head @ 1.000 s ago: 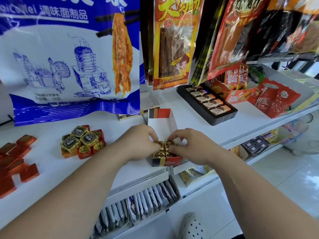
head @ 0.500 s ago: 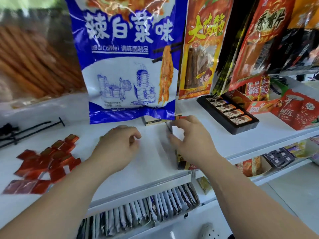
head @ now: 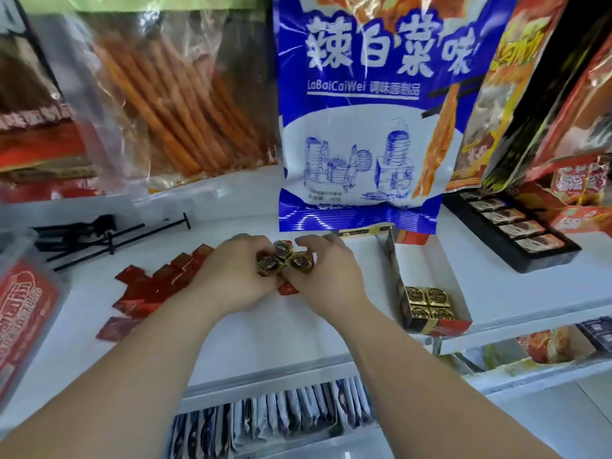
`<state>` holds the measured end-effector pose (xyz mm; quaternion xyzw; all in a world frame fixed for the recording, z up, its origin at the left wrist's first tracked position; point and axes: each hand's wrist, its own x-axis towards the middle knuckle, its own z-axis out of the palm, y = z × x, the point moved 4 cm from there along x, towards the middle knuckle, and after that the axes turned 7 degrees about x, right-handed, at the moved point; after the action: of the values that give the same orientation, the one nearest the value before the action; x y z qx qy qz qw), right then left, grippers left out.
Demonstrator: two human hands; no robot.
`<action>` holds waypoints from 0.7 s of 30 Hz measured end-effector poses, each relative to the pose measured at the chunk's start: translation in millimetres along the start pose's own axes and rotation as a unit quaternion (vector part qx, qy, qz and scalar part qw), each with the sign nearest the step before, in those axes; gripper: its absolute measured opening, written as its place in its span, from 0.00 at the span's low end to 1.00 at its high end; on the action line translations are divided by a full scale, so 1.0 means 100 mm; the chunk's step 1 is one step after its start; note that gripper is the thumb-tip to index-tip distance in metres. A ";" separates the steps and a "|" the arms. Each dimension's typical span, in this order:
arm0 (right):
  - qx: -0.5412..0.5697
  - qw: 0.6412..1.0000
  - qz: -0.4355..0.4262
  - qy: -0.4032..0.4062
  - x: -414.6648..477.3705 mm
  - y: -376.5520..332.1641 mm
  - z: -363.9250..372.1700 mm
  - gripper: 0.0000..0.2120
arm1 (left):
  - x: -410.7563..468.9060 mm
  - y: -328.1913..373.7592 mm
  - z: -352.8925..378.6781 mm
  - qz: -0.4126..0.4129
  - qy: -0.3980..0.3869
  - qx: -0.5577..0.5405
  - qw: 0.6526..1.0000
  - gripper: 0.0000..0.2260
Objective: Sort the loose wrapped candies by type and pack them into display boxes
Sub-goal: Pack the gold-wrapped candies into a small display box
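Three gold candies (head: 281, 260) are bunched between two hands at the middle of a white shelf (head: 265, 332). The left hand (head: 231, 279) and the right hand (head: 331, 283) face each other, and the fingers (head: 314, 241) of both curl in and pinch the cluster from either side. Whether the cluster rests on the shelf or is lifted clear cannot be told.

The display box (head: 427, 266) lies open to the right, apart from the hands. A square of four packed candies (head: 427, 304) fills its near end, and the rest of its floor is bare.

Several risks seem likely from here:
- The three pieces are held only by side pressure. If the hands drift apart on the way to the box, the middle piece could drop out.
- A dropped piece could roll off the front edge into the lower rack (head: 281, 415) of sachets.
- Red candies (head: 155, 286) lie scattered just left of the hands, and one red piece shows directly beneath them. It could be swept along and mix the two types.
- The near wall of the box stands upright, so a low carry could knock it and shift the packed candies.
- A blue bag (head: 357, 127) hangs just behind the hands, and a high lift could brush it.
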<state>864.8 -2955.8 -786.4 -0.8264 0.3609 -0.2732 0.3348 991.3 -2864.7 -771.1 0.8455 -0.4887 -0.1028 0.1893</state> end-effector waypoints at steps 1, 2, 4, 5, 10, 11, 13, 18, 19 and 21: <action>-0.016 1.000 -0.006 0.000 0.01 0.00 0.03 0.19 | 0.01 0.01 0.02 0.004 -0.001 0.006 1.000 0.13; -0.030 0.999 -0.008 -0.010 0.02 0.02 0.07 0.18 | 0.02 0.02 0.03 0.005 0.002 0.008 1.000 0.12; -0.043 0.999 -0.009 -0.032 0.02 0.07 0.12 0.16 | 0.05 0.00 0.05 -0.002 0.008 0.005 1.000 0.12; -0.044 0.998 -0.009 -0.037 0.01 0.08 0.12 0.16 | 0.06 -0.01 0.05 -0.005 0.008 0.004 1.000 0.13; 0.049 0.998 0.032 0.002 0.02 0.07 -0.12 0.21 | 0.00 -0.01 -0.08 -0.021 -0.003 -0.046 0.999 0.18; 0.099 0.994 0.052 -0.005 0.00 0.08 -0.17 0.21 | -0.02 -0.01 -0.12 -0.025 -0.013 -0.068 0.997 0.17; 0.205 0.972 0.104 -0.047 -0.09 0.12 -0.23 0.20 | -0.09 -0.03 -0.16 -0.029 -0.054 -0.126 0.990 0.13; 0.252 0.949 0.115 -0.150 -0.33 0.20 -0.37 0.13 | -0.35 -0.02 -0.03 -0.002 -0.181 -0.231 0.956 0.08; 0.240 0.951 0.099 -0.166 -0.36 0.21 -0.39 0.13 | -0.40 -0.01 0.00 -0.002 -0.198 -0.242 0.950 0.08; 0.214 0.955 0.082 -0.189 -0.40 0.24 -0.43 0.13 | -0.46 0.00 0.06 -0.013 -0.218 -0.255 0.942 0.09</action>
<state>802.0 -2952.5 -785.8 -0.7392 0.2910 -0.1546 0.5874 966.3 -2826.3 -777.1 0.7317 -0.4646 -0.4086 0.2862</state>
